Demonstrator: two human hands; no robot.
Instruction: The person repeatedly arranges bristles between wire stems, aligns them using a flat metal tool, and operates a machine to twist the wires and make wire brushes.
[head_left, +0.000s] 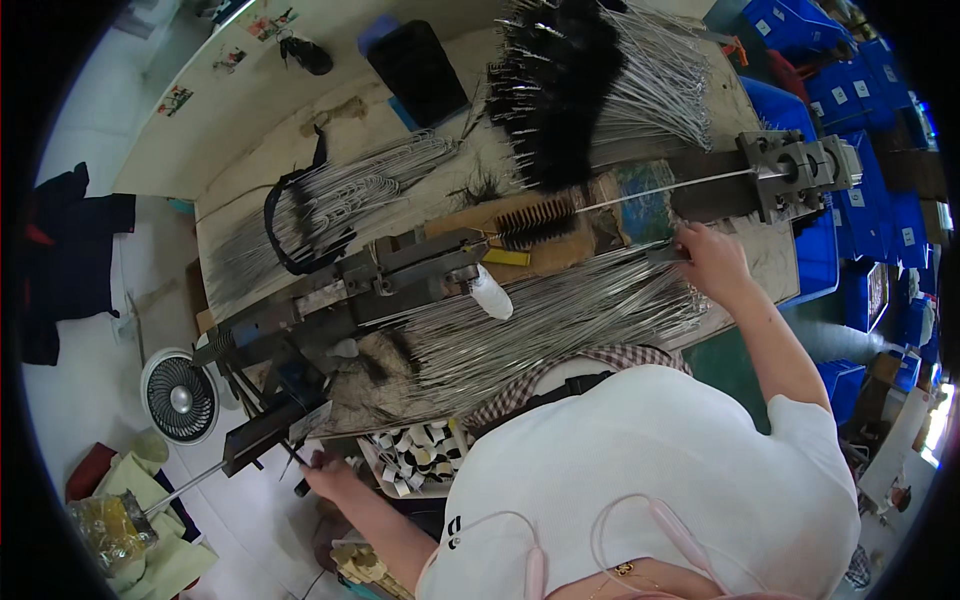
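My left hand is closed at the end of a dark rod-like lever, below the left end of the metal twisting machine. At the right side of the bench, my right hand is bent with its fingers together, beside a flat grey metal piece over the loose wires; what it grips is partly hidden. A twisted-wire brush with black bristles spans the machine. Its bare wire stem runs to the clamp block at the right.
Straight silver wires lie along the bench front. Looped wires and a pile of black-bristled brushes lie behind. A white-wrapped handle juts from the machine. A fan stands left; blue bins stand right.
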